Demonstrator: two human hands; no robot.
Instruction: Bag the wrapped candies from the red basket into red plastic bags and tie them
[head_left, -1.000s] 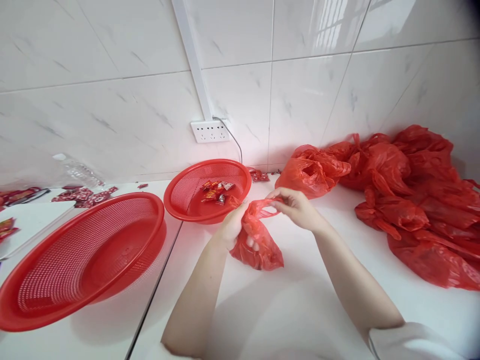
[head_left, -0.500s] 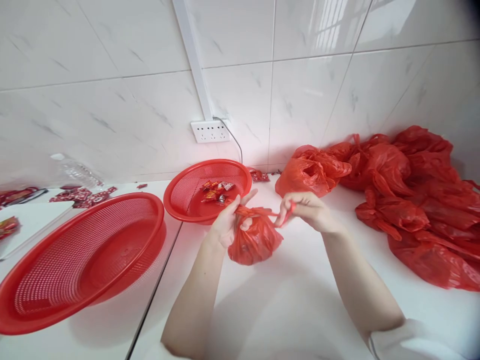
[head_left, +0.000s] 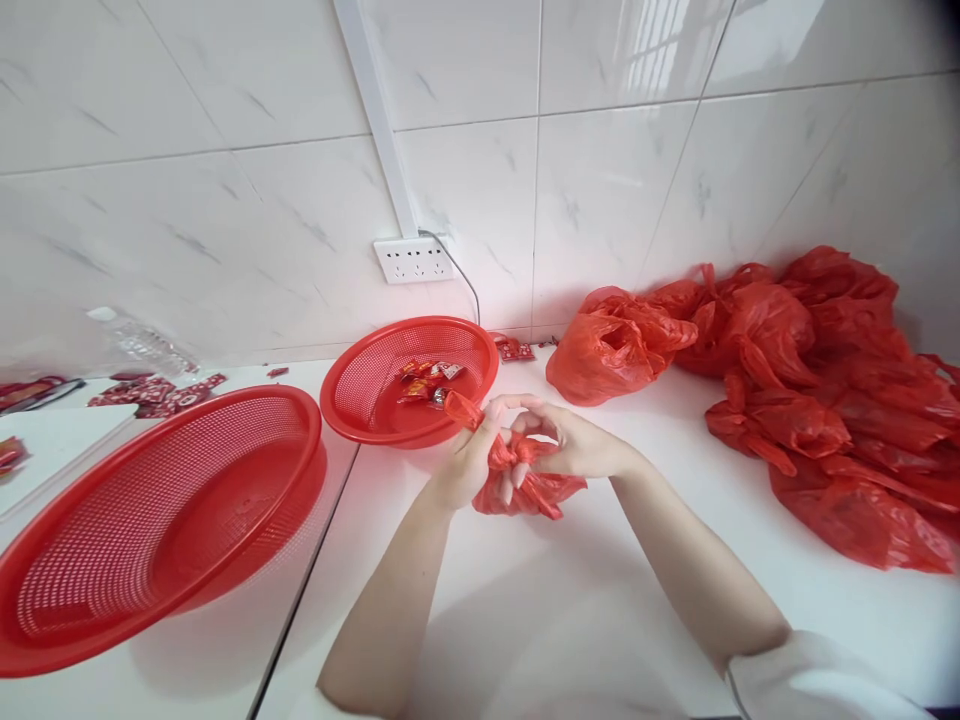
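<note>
Both my hands grip the twisted neck of a small red plastic bag just above the white tabletop. My left hand is closed around the neck from the left, and a loop of the bag's handle sticks out above its thumb. From the right, my right hand has its fingers curled and pinched on the gathered plastic near a knot-like bunch. The bag's rounded lower part hangs below my fingers; its contents are hidden. Just behind my left hand stands a small red plastic basket with several wrapped snack packets in it.
A large red basket stands at the left. Several filled red bags are heaped along the right and the wall. Red packets, a clear bottle and a white board lie at the far left. A power strip is on the wall.
My right hand has moved left, from pulling a stretched bag handle out to the side to pinching the bag's neck against my left hand. A handle loop now sticks up at the left.
</note>
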